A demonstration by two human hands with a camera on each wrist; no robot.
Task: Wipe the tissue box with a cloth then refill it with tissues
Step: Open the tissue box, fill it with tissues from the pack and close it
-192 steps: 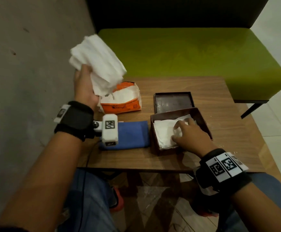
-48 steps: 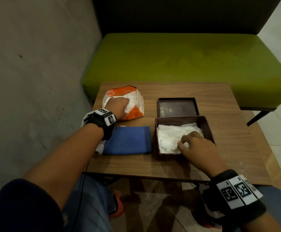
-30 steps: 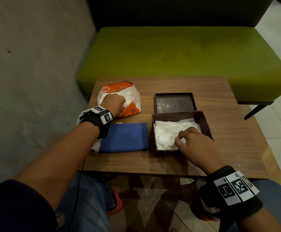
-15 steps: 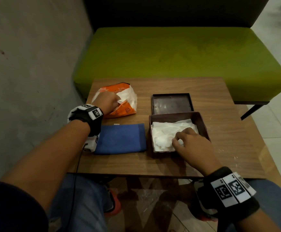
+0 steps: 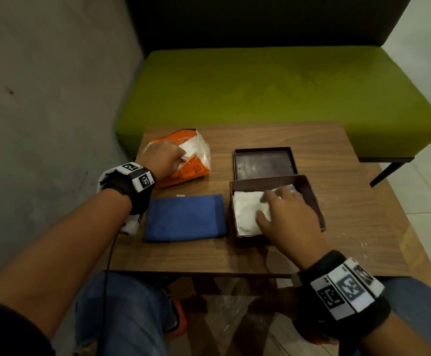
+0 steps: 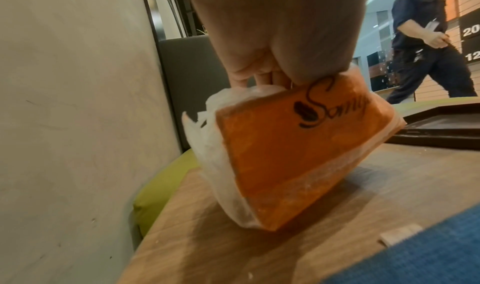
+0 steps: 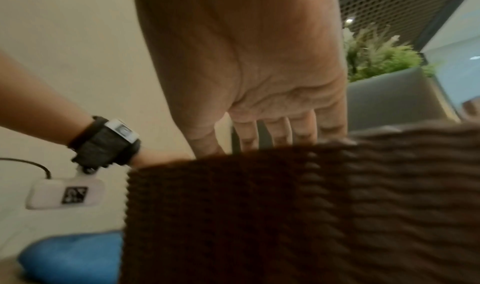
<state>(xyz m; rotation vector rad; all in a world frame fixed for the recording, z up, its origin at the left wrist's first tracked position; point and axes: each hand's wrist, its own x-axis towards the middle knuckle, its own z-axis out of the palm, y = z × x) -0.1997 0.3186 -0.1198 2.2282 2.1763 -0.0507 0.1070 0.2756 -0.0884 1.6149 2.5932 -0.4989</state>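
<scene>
The left hand [image 5: 163, 157], at centre-left, grips tissues inside the orange pack [image 5: 192, 167]; the tissue box [image 5: 312, 199] lies lower right, under the flat, open right hand [image 5: 290, 222].

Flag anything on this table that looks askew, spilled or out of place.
The orange tissue pack is tipped up on one corner, because the left hand grips into its torn-open top. White crumbs lie scattered on the table right of the tissue box. Nothing else stands out.
</scene>
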